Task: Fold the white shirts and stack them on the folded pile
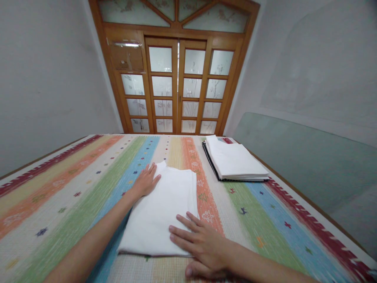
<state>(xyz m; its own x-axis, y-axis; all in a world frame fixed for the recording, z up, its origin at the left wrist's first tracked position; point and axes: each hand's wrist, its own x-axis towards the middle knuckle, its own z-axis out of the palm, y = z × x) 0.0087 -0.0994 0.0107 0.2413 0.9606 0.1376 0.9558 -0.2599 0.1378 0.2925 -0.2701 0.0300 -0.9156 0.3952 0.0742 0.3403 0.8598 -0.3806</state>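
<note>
A white folded cloth, seemingly a garment (167, 208), lies flat in front of me. Its narrow end points away, with a small raised bit at the far edge. My left hand (146, 179) rests on its far left edge, fingers stretched forward. Across the near right corner lies my right hand (202, 243), palm down with fingers spread and the thumb off the near edge. Neither hand grips anything. To the right sits a stack of folded white garments (235, 159) with a dark piece at the bottom.
A striped, patterned cloth (73, 200) covers the table or bed beneath everything. Along the right side stands a pale green panel (294, 145). Wooden doors with glass panes (176, 86) are at the far end, between grey-white walls.
</note>
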